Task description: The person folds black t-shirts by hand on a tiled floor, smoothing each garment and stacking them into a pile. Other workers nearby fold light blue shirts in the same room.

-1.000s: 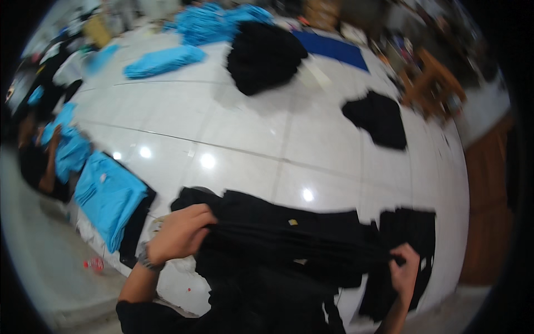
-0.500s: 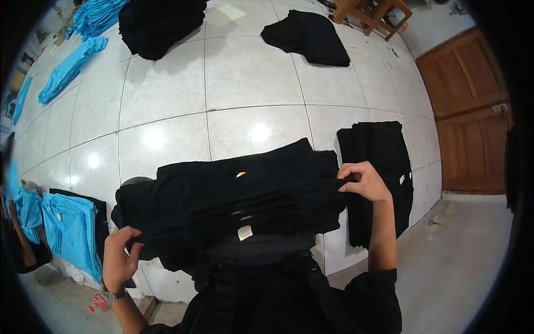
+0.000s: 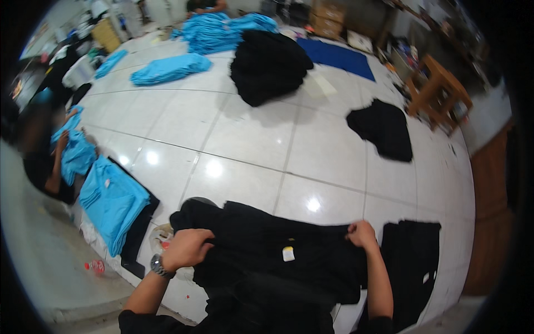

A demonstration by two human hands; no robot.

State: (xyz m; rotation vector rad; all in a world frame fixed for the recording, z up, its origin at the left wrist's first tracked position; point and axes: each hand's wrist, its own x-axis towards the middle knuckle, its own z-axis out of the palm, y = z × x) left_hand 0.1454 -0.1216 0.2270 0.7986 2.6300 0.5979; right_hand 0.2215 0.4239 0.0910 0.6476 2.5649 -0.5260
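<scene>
Cloth (image 3: 253, 245) of black colour, with a small white label (image 3: 288, 254) near its middle, lay across the lower middle of the frame, close to the person's body. The left hand (image 3: 191, 246) was clamped on its left part, and the right hand (image 3: 362, 234) pinched its upper right corner between thumb and fingers. Both hands were well apart from each other, it seems because a grip at the two ends stretched the edge and left little slack. Whether other layers were under it, I could not tell, since black covered black. In the lower right, a folded black stack (image 3: 413, 250) lay just beside the right forearm, perhaps placed there for easy reach. In the left part, a folded blue stack (image 3: 114, 200) rested on a dark piece (image 3: 137, 239), probably to protect it from the tiled floor (image 3: 245, 133). Near the upper middle, a black pile (image 3: 271, 67) stood in front of a blue pile (image 3: 208, 34); I suppose the colours were sorted.
</scene>
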